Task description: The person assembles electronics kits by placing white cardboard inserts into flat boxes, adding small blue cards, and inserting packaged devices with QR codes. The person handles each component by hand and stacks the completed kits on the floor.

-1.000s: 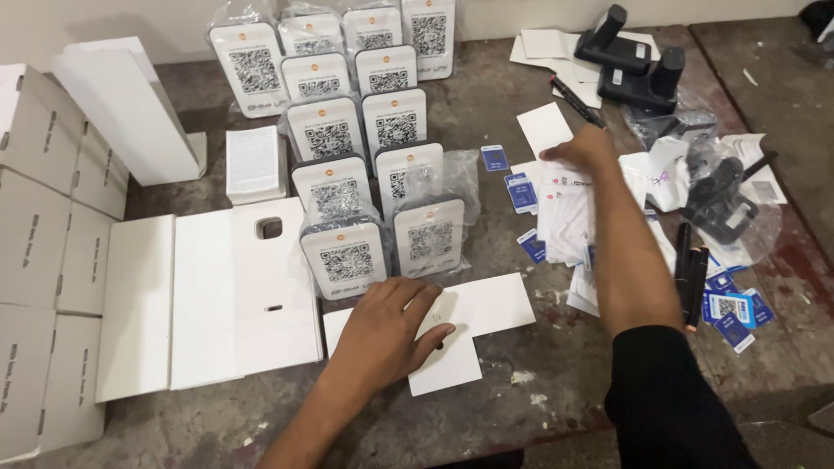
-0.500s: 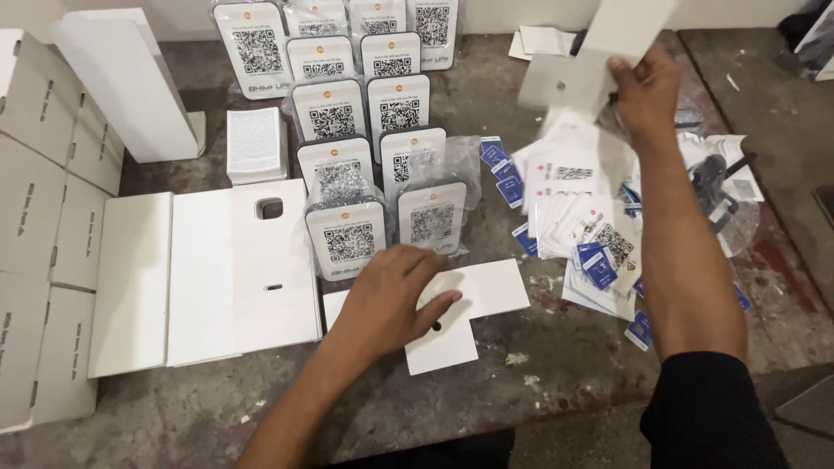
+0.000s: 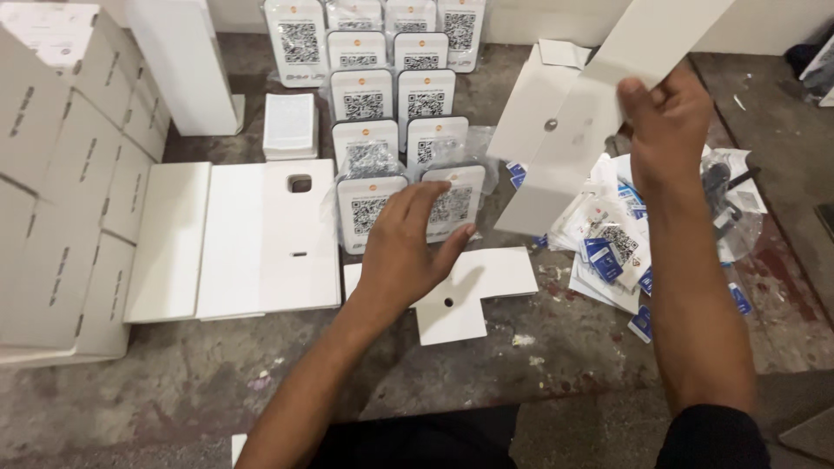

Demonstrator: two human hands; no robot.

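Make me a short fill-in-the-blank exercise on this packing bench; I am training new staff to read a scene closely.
1. The right hand holds up a flat white cardboard piece with a small round ____ in it.
2. The left hand rests over a white cardboard cutout lying on the ____.
3. The bagged code stands are lined up in ____ columns.
4. The folded white boxes are stacked at the person's ____ side.

Missing words: hole; table; two; left

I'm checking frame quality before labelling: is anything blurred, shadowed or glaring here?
Head view: even, soft light with no harsh glare; the right hand and its raised white card look slightly motion-blurred; the left hand casts a soft shadow on the flat card.
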